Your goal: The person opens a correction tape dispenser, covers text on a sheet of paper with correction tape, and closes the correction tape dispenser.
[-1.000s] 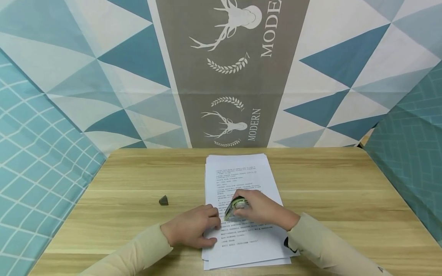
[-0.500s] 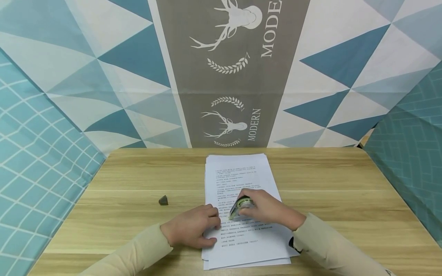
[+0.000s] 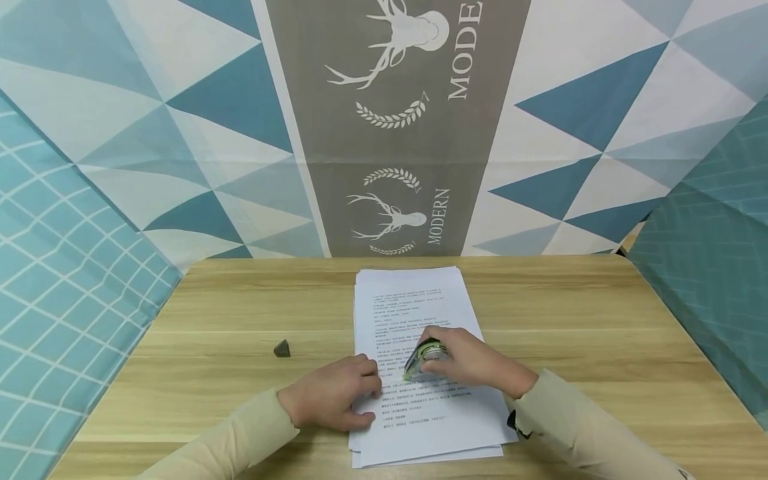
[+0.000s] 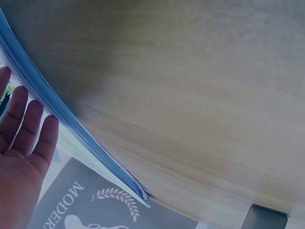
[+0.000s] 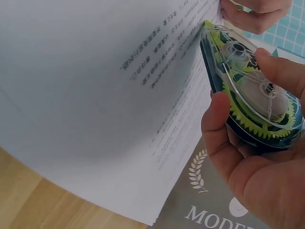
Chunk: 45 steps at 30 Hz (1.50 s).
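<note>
Two hands are set apart over a thick stack of white printed paper (image 3: 420, 437), which is laid on a pale wood-grain table (image 3: 240, 303). The left hand (image 3: 336, 395) is placed at the stack's left edge, fingers relaxed and closed around nothing; how hard it presses cannot be told. By the right hand (image 3: 468, 359) a teardrop-shaped correction-tape dispenser of clear plastic with yellow-green gears (image 5: 248, 90) is pinched between thumb and fingers, its narrow tip (image 5: 207, 24) pointed down at, and apparently touching, the print in the lower half of the top sheet. For a clean strip, the tip would best be pressed flat across its full width and drawn along the line at an even pace, without any twist of the wrist. Firm pressure is called for from the left hand, since loose pages could slip.
</note>
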### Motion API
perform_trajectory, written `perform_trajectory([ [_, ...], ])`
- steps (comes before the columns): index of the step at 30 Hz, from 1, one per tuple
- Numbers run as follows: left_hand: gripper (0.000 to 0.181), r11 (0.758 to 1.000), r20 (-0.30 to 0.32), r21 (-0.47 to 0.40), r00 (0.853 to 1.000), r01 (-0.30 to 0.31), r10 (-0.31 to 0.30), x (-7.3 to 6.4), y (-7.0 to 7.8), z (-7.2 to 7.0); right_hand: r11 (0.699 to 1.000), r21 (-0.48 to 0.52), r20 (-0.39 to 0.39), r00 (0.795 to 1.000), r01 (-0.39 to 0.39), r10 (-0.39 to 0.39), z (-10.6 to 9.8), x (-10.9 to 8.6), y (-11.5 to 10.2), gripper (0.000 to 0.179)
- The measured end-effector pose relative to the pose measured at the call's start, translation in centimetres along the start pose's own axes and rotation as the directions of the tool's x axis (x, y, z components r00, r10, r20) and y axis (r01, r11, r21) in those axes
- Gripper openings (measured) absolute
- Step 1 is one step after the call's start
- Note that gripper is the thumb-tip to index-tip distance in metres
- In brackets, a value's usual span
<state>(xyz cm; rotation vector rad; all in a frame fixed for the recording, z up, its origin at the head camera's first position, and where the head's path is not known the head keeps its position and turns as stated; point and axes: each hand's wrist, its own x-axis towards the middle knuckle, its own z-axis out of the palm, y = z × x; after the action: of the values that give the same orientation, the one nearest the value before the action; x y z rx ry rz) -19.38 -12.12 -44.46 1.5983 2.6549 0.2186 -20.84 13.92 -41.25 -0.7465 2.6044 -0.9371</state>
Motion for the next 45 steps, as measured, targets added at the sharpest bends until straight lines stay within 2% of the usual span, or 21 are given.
perform_trajectory([
  [6,0.023,1.000,0.004,0.009,1.000,0.008,-0.008,-0.2,0.0,-0.1,0.998,0.061,0.000,0.999,-0.036,0.036,0.1,0.0,0.1,0.018],
  [17,0.024,0.999,-0.030,0.032,0.999,-0.014,0.014,-0.1,0.1,0.0,0.990,0.135,-0.024,0.999,-0.041,0.044,0.0,-0.2,1.2,0.020],
  [25,0.023,1.000,0.007,0.002,1.000,0.008,-0.008,-0.1,0.0,-0.1,0.983,0.176,-0.046,0.998,-0.041,0.050,-0.8,-0.5,1.8,0.022],
  [30,0.021,0.999,0.013,-0.028,1.000,0.026,-0.026,-0.1,0.0,-0.3,0.979,0.189,-0.083,0.993,-0.072,0.089,-1.7,-0.7,1.8,0.022],
  [35,0.020,0.999,-0.039,-0.025,0.999,0.027,-0.027,0.2,-0.9,-0.5,0.971,0.213,-0.114,0.984,-0.111,0.138,-2.3,-0.7,2.2,0.024],
  [38,0.020,0.999,-0.068,-0.017,0.997,0.039,-0.040,0.4,-1.7,-0.6,0.968,0.225,-0.124,0.982,-0.110,0.140,-2.6,-0.5,2.4,0.025],
  [45,0.019,0.998,-0.098,-0.008,0.993,0.061,-0.061,0.9,-3.5,-0.6,0.969,0.209,-0.156,0.973,-0.136,0.170,-3.0,0.0,2.6,0.027],
])
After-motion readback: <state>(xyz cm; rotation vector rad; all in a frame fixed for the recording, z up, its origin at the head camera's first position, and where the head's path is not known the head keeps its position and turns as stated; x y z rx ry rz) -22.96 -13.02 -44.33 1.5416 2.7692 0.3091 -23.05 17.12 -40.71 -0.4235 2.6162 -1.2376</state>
